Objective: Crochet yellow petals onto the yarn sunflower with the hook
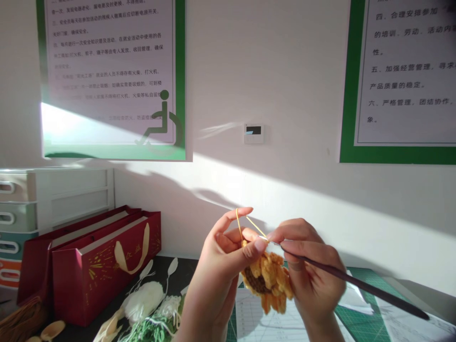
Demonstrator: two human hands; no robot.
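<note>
My left hand [228,251] pinches the edge of a crocheted sunflower [272,280] with yellow petals and a brown centre. A strand of yellow yarn [255,225] loops over its raised index finger and runs down to the work. In my right hand [313,266] is a crochet hook [356,283] with a long dark handle, which slants down to the right. The hook's metal tip meets the flower's edge beside my left thumb. Part of the flower's left side is hidden behind my left hand.
Red gift bags [107,261] stand at the left before stacked drawers [17,216]. White yarn [144,301] and green yarn [151,330] lie near them. Printed paper [270,318] rests on a green cutting mat [359,325] below my hands. A wall with posters rises behind.
</note>
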